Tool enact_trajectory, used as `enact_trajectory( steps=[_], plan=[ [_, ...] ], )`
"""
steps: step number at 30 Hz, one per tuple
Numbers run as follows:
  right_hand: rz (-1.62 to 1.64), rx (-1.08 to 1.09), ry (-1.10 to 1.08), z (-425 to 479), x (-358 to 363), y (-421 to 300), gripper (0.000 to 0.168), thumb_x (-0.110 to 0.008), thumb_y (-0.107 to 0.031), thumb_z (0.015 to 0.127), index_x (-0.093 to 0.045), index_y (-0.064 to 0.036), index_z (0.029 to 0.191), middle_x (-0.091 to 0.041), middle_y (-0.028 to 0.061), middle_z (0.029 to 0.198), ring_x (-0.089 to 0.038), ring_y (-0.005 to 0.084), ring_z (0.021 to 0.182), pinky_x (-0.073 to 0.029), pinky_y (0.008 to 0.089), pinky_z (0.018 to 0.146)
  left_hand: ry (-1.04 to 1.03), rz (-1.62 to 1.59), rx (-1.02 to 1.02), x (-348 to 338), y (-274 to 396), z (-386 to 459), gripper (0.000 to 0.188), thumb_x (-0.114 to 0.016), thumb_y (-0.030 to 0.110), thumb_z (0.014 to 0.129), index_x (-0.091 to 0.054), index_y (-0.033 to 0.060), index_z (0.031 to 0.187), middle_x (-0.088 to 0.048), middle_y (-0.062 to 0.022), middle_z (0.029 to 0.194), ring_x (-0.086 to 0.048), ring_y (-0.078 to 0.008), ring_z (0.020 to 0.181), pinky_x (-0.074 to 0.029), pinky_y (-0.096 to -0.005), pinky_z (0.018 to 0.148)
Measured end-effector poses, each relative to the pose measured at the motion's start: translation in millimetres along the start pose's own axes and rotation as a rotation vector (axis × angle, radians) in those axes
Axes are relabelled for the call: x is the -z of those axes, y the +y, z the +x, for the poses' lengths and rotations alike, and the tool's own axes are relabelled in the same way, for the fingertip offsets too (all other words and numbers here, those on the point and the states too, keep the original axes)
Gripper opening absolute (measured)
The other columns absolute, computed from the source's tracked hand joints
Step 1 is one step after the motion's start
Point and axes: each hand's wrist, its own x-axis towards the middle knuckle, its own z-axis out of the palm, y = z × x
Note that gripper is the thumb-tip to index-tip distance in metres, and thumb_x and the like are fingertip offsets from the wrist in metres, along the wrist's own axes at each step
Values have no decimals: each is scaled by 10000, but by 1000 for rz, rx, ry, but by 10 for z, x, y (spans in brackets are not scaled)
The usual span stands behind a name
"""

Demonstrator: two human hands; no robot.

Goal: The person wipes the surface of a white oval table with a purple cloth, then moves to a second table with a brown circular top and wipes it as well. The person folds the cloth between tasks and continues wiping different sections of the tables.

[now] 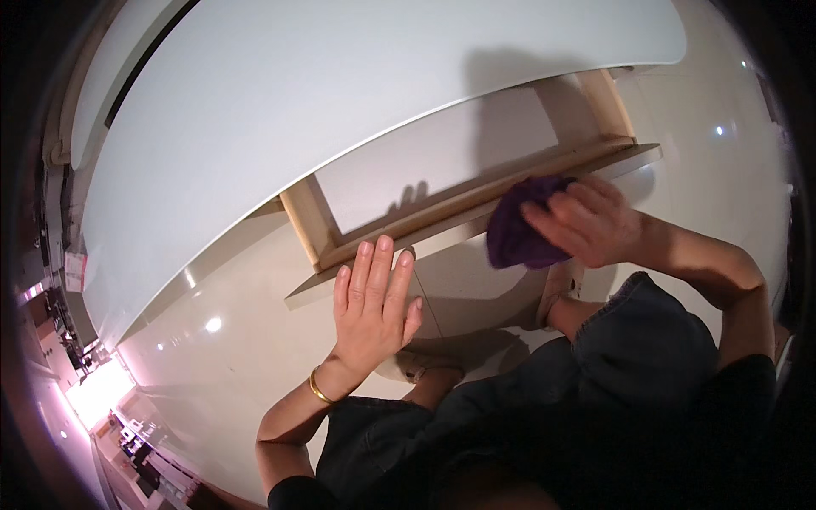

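My right hand (590, 220) grips a bunched dark purple cloth (526, 229) over the right part of the drawer's front; the hand looks slightly blurred. My left hand (373, 306) is spread flat, palm down and holding nothing, with a gold bangle (319, 386) at its wrist. Its fingertips reach the front edge of the drawer near the left corner; whether they touch it I cannot tell. The pulled-out wooden drawer (459, 207) has a pale bottom panel (440, 159), on which shadows fall. No objects show in its visible part. The tabletop hides the drawer's rear.
A glossy white tabletop (306, 83) with a curved edge overhangs the drawer. Below lies a shiny beige tiled floor (236, 370), with my feet and knees close to the drawer front. A bright light (102, 390) glares at the lower left, near blurred furniture.
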Motion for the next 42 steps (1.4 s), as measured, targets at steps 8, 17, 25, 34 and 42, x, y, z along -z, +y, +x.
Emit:
enact_trajectory(
  steps=[8, 17, 25, 34, 42],
  plan=[
    [54, -135, 197, 32, -290, -299, 420, -708, -172, 796, -639, -30, 1185, -514, 30, 922, -563, 158, 802, -509, 315, 675, -82, -277, -135, 79, 235, 704, 752, -694, 226, 857, -430, -33, 1512, -386, -258, 1591, -369, -399, 1485, -303, -510, 1198],
    [160, -391, 260, -176, -402, -242, 466, -710, -176, 779, -618, -47, 1217, -560, 53, 951, -589, 181, 759, -528, 300, 645, 42, -345, -87, -111, 632, 1248, 836, -727, 190, 812, -361, -43, 1528, -317, -306, 1597, -381, -476, 1436, -323, -596, 1146],
    [172, -466, 301, -161, -498, -252, 518, -739, -163, 751, -657, -51, 1251, -560, 17, 946, -626, 152, 784, -557, 269, 654, 273, -227, 10, -480, 705, 1288, 684, -638, 296, 889, -447, 19, 1483, -444, -272, 1537, -486, -395, 1314, -346, -505, 1068],
    [-32, -544, 291, -642, -359, 69, 602, -789, -166, 695, -675, -44, 1273, -607, 33, 864, -658, 177, 771, -521, 285, 616, 322, -149, -1, -581, 653, 1381, 675, -667, 247, 839, -471, 19, 1444, -486, -215, 1525, -486, -303, 1248, -312, -442, 1018],
    [61, -655, 357, -625, -366, -5, 742, -803, -58, 702, -538, 8, 1392, -637, 94, 1036, -666, 200, 834, -568, 332, 635, 326, -49, 40, -586, 698, 1442, 598, -642, 255, 847, -567, 43, 1401, -531, -154, 1493, -476, -283, 1210, -298, -443, 1037]
  ],
)
